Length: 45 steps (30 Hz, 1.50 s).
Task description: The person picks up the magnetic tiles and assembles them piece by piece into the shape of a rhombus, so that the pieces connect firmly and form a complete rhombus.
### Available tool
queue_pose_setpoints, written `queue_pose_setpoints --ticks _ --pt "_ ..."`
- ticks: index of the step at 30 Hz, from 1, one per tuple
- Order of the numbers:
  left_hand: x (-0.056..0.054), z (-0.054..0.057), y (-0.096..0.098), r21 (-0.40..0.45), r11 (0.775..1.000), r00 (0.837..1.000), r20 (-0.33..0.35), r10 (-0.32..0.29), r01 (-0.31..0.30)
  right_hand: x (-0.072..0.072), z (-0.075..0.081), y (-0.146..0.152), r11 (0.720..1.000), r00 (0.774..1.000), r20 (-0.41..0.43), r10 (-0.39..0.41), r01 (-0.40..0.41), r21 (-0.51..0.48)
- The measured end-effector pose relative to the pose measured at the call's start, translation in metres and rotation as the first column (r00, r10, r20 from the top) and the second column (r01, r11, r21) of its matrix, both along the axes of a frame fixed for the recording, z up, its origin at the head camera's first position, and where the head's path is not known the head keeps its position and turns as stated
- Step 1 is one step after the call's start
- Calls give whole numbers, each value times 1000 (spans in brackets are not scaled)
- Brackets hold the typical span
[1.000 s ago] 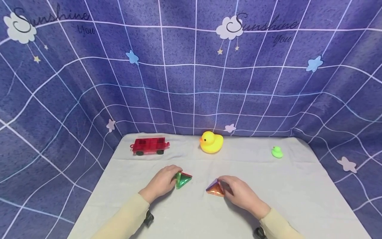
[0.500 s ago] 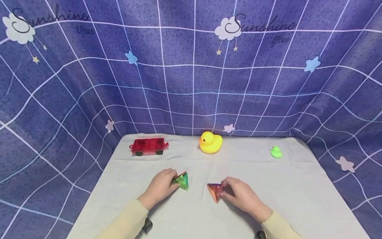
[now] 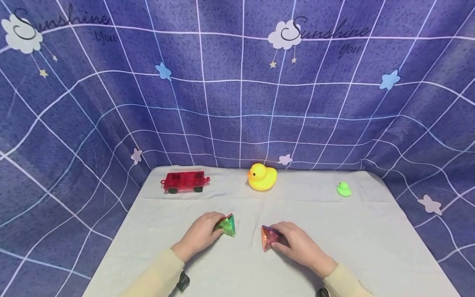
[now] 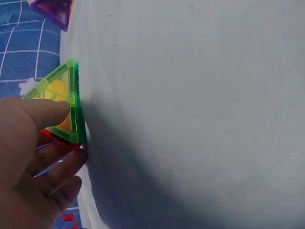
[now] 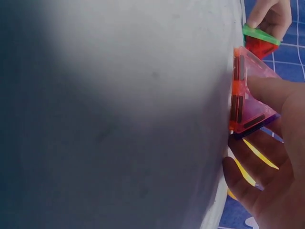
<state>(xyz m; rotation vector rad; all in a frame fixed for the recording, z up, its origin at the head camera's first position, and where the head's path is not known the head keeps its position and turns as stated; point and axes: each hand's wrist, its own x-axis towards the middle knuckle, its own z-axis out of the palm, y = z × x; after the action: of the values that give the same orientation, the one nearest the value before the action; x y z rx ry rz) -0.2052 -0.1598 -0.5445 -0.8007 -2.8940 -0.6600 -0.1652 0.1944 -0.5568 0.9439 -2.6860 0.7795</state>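
Note:
My left hand [image 3: 200,233] pinches a small pyramid of see-through magnetic tiles [image 3: 229,226], green with a red side, at the middle of the table. The left wrist view shows its thumb pressed on the lime-green face [image 4: 74,131] and the fingers behind. To the right, my right hand [image 3: 298,243] grips a similar tile pyramid [image 3: 265,238] with pink, orange and purple sides. In the right wrist view the thumb lies on its pink face [image 5: 250,112], with fingers on the far side. The two pyramids stand apart, close over the white cloth.
Along the back of the white-covered table [image 3: 237,268] stand a red toy wagon base [image 3: 185,181] at left, a yellow rubber duck [image 3: 262,177] in the middle and a small green duck [image 3: 344,189] at right. A blue patterned curtain [image 3: 222,99] rises behind.
Both pyramids have been turned in the fingers, so different faces show. The right thumb and fingers now reach further around their pyramid. The wagon base and both ducks keep their places.

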Motion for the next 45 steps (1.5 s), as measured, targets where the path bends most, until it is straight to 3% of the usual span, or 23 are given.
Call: queue_pose_setpoints --ticks 32,45 --pt "2 0 18 -1 998 998 28 -63 63 -8 3 -13 999 998 61 -33 31 18" --pt "0 -1 30 -6 993 993 -9 -114 114 -11 3 -21 999 996 80 -42 40 19"
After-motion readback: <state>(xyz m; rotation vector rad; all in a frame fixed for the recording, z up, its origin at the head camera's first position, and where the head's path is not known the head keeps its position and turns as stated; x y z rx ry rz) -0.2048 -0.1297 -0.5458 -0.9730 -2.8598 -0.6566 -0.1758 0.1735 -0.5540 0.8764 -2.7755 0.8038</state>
